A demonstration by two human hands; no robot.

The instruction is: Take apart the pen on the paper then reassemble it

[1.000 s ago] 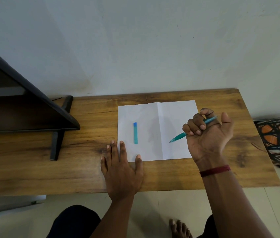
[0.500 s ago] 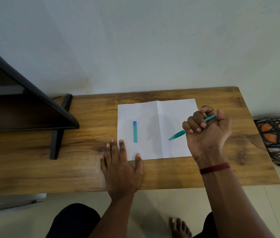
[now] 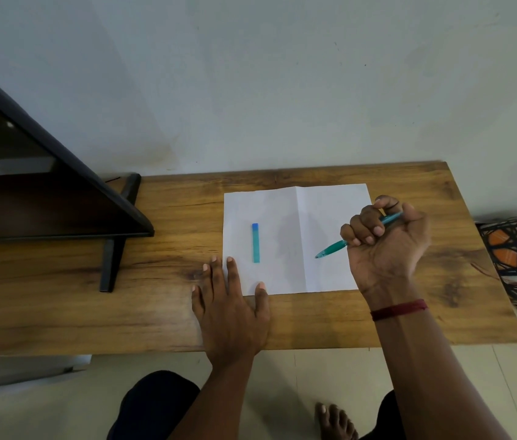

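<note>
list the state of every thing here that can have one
pen, uncapped, gripped by the right hand, tip aimed at the paper
pen cap, off the pen, lying flat on the paper's left half
paper, unfolded, creased down the middle, flat on the table
left hand, flat, fingertips on the paper's near left corner
right hand, fingers curled round the pen

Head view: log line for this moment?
stage: cap off | right hand: grips pen body, tip over paper | left hand: flat on table and paper corner | cap: lying on paper
</note>
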